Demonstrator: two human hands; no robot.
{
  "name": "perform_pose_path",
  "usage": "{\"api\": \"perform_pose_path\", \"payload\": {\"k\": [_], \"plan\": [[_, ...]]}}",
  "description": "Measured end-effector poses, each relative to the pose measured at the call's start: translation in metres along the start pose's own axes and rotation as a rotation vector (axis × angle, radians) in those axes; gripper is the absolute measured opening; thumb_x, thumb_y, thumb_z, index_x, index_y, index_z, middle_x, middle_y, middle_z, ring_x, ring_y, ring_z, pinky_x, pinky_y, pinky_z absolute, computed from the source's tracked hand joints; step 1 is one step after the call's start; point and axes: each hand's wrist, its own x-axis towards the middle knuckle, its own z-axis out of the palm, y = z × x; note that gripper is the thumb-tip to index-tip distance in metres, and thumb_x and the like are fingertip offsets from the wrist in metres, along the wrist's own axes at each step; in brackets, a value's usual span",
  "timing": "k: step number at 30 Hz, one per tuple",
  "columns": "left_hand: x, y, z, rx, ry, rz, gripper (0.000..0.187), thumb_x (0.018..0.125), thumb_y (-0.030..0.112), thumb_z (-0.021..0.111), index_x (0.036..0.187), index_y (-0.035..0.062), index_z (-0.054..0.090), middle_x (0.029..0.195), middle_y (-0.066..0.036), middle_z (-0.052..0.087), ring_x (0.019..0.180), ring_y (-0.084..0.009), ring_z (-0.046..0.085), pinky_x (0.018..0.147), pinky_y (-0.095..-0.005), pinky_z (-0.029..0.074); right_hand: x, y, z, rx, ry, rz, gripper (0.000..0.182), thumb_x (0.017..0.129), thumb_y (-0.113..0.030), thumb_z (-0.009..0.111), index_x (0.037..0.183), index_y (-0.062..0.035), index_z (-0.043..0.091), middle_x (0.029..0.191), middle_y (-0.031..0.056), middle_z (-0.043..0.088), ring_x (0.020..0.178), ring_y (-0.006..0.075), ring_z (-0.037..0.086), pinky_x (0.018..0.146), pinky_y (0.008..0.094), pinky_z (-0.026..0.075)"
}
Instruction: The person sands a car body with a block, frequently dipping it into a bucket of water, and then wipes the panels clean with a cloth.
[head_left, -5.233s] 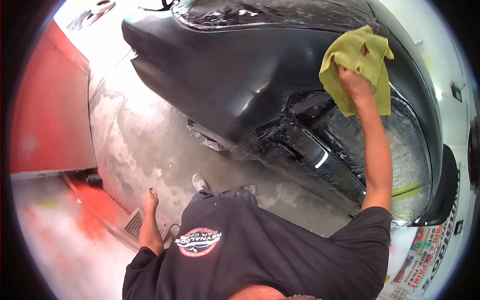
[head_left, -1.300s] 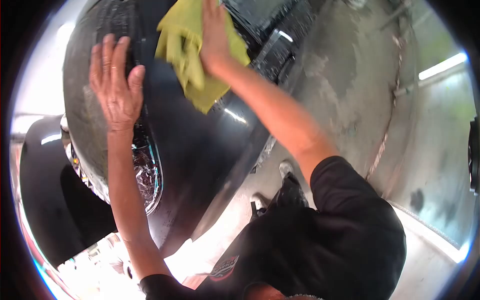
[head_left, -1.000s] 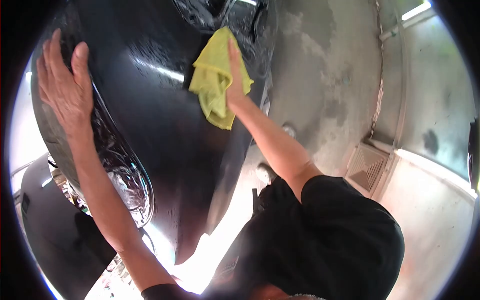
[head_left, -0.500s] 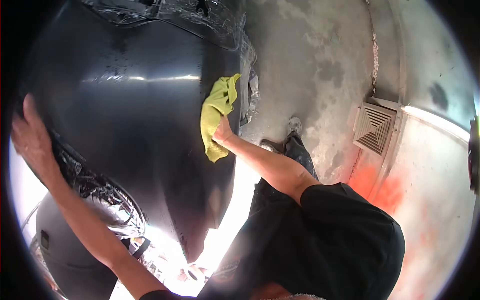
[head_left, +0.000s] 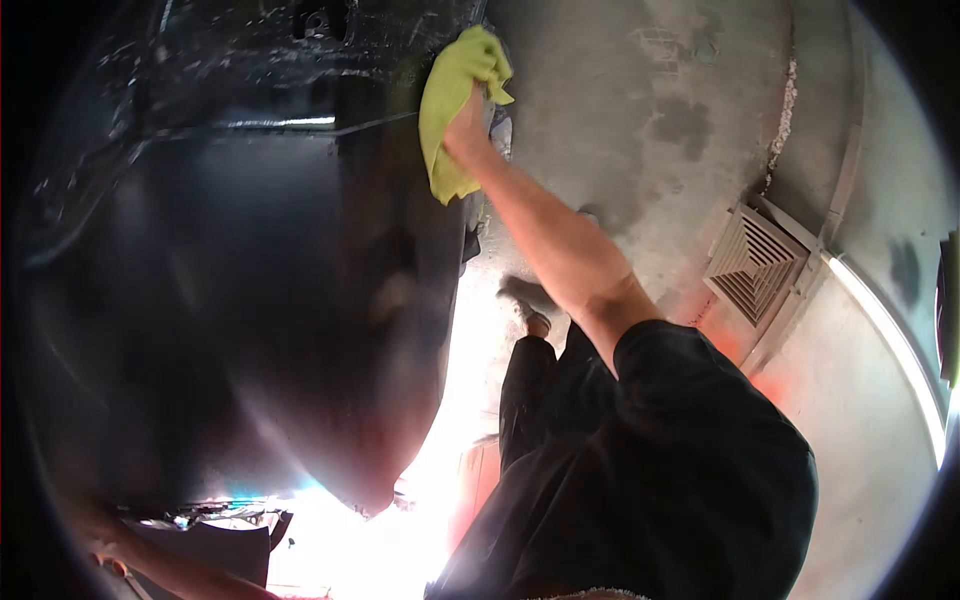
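My right hand (head_left: 467,130) grips a yellow-green cloth (head_left: 446,95), which lies along the right edge of a large, glossy black car body panel (head_left: 230,300). Part of the hand is hidden by the cloth's folds. At the lower left, my left forearm (head_left: 170,565) reaches to the dim rim of the view. The left hand (head_left: 85,525) is close to the panel's near left edge, and its fingers are lost in shadow.
Shiny plastic sheeting (head_left: 240,65) covers the area beyond the panel. Concrete floor (head_left: 600,110) runs along the right, with a square vent grille (head_left: 757,262) and a bright light strip (head_left: 890,340). Strong glare (head_left: 400,540) washes out the area by the panel's near corner.
My right hand has carried the cloth forward along the panel's right edge, up to the plastic sheeting. My left hand has dropped toward the lower left edge of view. The viewpoint has shifted forward.
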Motion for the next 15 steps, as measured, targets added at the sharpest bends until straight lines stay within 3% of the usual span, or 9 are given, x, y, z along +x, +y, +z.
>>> {"api": "perform_pose_path", "payload": {"k": [7, 8, 9, 12, 15], "plan": [[0.021, -0.047, -0.016, 0.07, -0.074, 0.143, 0.041, 0.097, 0.027, 0.063, 0.122, -0.0062, 0.065, 0.121, -0.026, 0.068, 0.106, -0.0388, 0.067, 0.096, -0.0463, 0.054, 0.131, 0.081, 0.029, 0.216, 0.008, 0.242, 0.054, 0.098, -0.045, 0.052, 0.14, -0.0114, 0.053, 0.133, 0.0075, 0.058, 0.124, 0.0266, 0.052, 0.104, 0.0402, 0.043], [0.042, -0.027, -0.022, 0.059, -0.105, 0.156, 0.04, 0.097, 0.025, 0.063, 0.121, -0.0068, 0.066, 0.12, -0.026, 0.068, 0.105, -0.0387, 0.067, 0.095, -0.0461, 0.054, 0.131, 0.085, 0.032, 0.255, 0.014, 0.282, 0.054, 0.098, -0.047, 0.052, 0.139, -0.0123, 0.054, 0.132, 0.0062, 0.058, 0.122, 0.025, 0.052, 0.102, 0.0392, 0.044], [0.056, -0.003, -0.03, -0.036, -0.031, 0.169, 0.045, 0.1, 0.029, 0.06, 0.126, -0.0079, 0.062, 0.124, -0.027, 0.066, 0.11, -0.0412, 0.066, 0.096, -0.0491, 0.054, 0.12, 0.085, 0.034, 0.282, 0.017, 0.314, 0.055, 0.098, -0.05, 0.052, 0.139, -0.0131, 0.054, 0.131, 0.0049, 0.058, 0.121, 0.0235, 0.053, 0.101, 0.0381, 0.045], [0.073, 0.005, -0.028, 0.119, -0.03, 0.165, 0.051, 0.102, 0.036, 0.057, 0.129, -0.0074, 0.059, 0.124, -0.028, 0.064, 0.115, -0.0456, 0.063, 0.097, -0.0548, 0.052, 0.036, 0.061, 0.04, 0.381, 0.004, 0.477, 0.057, 0.098, -0.057, 0.051, 0.138, -0.0158, 0.055, 0.128, 0.0011, 0.06, 0.117, 0.0188, 0.055, 0.098, 0.0351, 0.047], [0.08, 0.011, -0.02, 0.039, 0.048, 0.149, 0.05, 0.102, 0.038, 0.057, 0.13, -0.0036, 0.06, 0.119, -0.026, 0.066, 0.112, -0.0458, 0.064, 0.097, -0.0563, 0.052, -0.066, 0.02, 0.042, 0.503, 0.02, 0.683, 0.06, 0.098, -0.064, 0.05, 0.137, -0.0184, 0.056, 0.125, -0.0028, 0.061, 0.113, 0.0142, 0.057, 0.094, 0.032, 0.05]]}}
